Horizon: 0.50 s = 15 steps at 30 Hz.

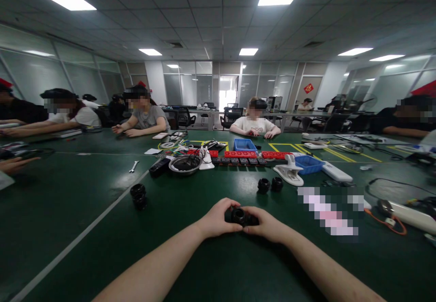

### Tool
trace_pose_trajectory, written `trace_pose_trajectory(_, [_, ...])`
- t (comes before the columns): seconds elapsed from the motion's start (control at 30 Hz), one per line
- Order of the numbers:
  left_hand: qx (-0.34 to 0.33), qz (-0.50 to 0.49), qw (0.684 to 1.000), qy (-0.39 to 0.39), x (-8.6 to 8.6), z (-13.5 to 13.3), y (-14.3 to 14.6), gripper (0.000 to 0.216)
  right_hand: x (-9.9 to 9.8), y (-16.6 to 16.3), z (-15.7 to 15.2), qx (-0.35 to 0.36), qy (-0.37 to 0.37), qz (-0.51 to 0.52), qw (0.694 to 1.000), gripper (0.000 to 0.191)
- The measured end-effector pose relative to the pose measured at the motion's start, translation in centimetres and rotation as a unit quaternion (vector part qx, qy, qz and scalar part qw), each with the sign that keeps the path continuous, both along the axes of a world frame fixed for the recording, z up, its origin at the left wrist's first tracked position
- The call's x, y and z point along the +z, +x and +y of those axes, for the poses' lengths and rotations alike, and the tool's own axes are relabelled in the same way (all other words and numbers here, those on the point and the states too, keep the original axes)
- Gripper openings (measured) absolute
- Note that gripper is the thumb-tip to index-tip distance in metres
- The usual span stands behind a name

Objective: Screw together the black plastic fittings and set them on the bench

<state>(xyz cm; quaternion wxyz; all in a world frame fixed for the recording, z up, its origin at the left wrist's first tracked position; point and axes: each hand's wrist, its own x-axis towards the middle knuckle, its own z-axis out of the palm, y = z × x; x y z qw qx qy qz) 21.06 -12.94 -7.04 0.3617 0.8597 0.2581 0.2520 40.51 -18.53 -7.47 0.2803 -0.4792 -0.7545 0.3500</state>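
Note:
Both of my hands meet at the middle of the green table around a small black round fitting. My left hand curls its fingers over the fitting's left side. From the right, my right hand pinches the same part. Two more black round fittings lie side by side just beyond my hands. Another pair of black fittings sits stacked to the left.
A metal bowl, red and black parts in a row, blue bins, a white clamp and a small wrench lie farther back. White power strips and cables lie at right. Other people sit around the table.

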Motion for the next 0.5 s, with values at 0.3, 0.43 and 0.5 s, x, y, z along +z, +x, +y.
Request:
trace_pose_trajectory(0.3, [0.036,0.0,0.999,-0.019,-0.6,0.2,0.6,0.04,-1.0,-0.3,1.0,-0.053,-0.022,-0.015,0.998,0.027])
trace_pose_trajectory(0.43, [0.141,-0.011,0.99,0.003,-1.4,-0.8,1.6,0.038,-1.7,-1.5,1.1,-0.162,0.015,-0.081,0.983,0.029])
trace_pose_trajectory(0.5, [0.197,-0.02,0.98,0.025,-1.8,-1.2,2.1,0.036,-1.8,-2.3,1.0,-0.233,0.055,-0.156,0.958,0.028])
